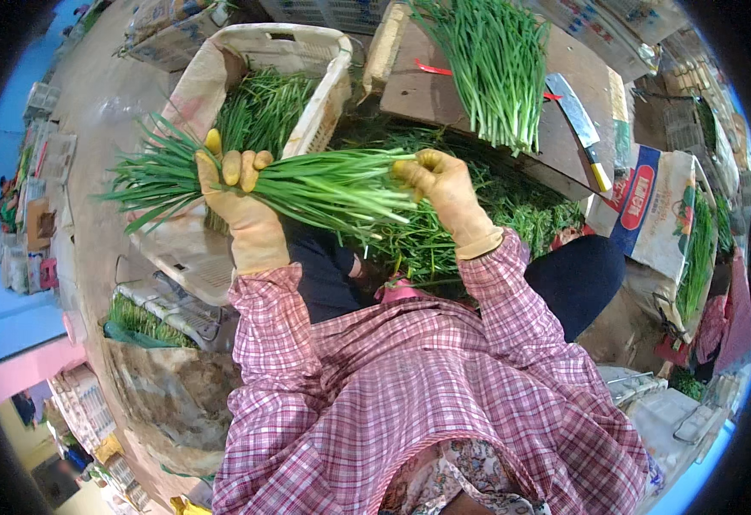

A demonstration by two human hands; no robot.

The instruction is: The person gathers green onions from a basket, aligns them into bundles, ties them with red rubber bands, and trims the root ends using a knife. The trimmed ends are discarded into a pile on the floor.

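Observation:
A bunch of green chives (330, 183) lies level across my lap. Gloved in tan, my left hand (237, 183) is wrapped around its leafy part, with leaf tips fanning out to the left. At the pale stem ends, my right hand (436, 177), in a matching glove, pinches one or a few stems between thumb and fingers. Ahead, a larger pile of chives (497, 71) rests on a brown board (420, 96) with red ties under it. Beside that pile lies a cleaver (575, 116) with a black and yellow handle.
A white plastic crate (343, 58) lined with cloth holds more greens at front left. Loose trimmings (414, 248) cover the floor between my legs. At right stands a printed carton (645, 199) with chives in it. A large sack (169, 386) of greens sits at my left.

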